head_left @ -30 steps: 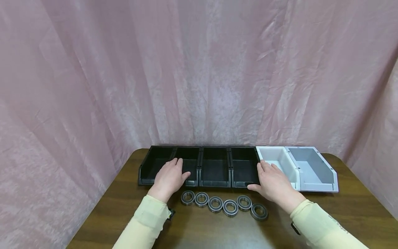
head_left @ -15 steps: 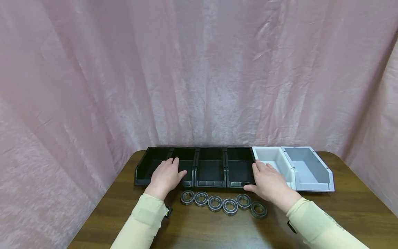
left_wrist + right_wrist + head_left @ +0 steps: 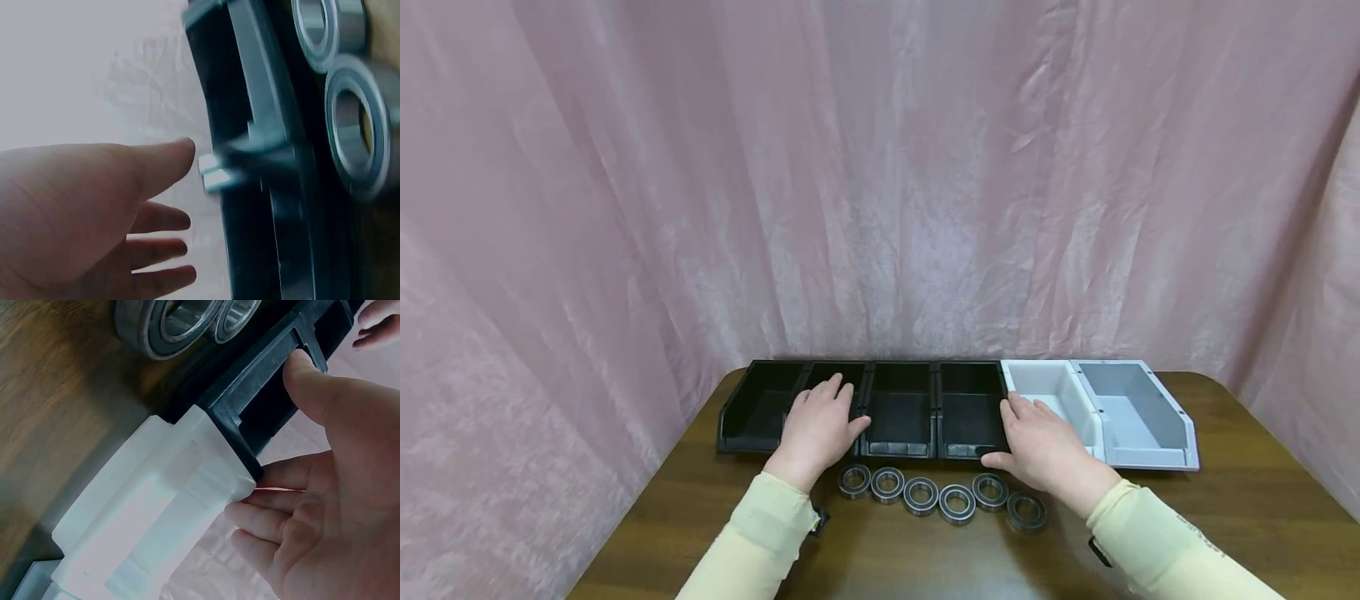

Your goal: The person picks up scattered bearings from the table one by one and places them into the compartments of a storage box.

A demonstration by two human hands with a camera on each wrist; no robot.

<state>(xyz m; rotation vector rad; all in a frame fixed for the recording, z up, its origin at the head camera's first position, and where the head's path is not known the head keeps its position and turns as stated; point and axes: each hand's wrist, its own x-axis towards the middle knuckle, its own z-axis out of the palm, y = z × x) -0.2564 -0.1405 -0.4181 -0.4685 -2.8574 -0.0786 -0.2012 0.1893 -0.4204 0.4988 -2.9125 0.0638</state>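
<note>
My left hand point(image 3: 818, 432) hovers palm down over the black bins on the left, its fingers straight and spread and nothing held. In the left wrist view the thumb tip is close to the divider point(image 3: 250, 165) between two black bins. My right hand point(image 3: 1047, 448) lies at the joint of a black bin point(image 3: 973, 417) and the white bin point(image 3: 1051, 385). Seen from the right wrist, its thumb point(image 3: 306, 378) touches the black bin's front part, and its fingers point(image 3: 262, 519) rest extended against the white bin's edge. Several steel ball bearings point(image 3: 957, 520) lie in front of the bins.
A light grey bin point(image 3: 1138, 425) ends the row at the right, side by side with the others. Brown wooden table point(image 3: 917, 567) extends toward the front. A pink curtain point(image 3: 880, 183) hangs right behind the bins.
The whole row of bins has slid a little left relative to the bearings, my right hand moving with it. My left hand has shifted rightward along the row. The bearings stay put.
</note>
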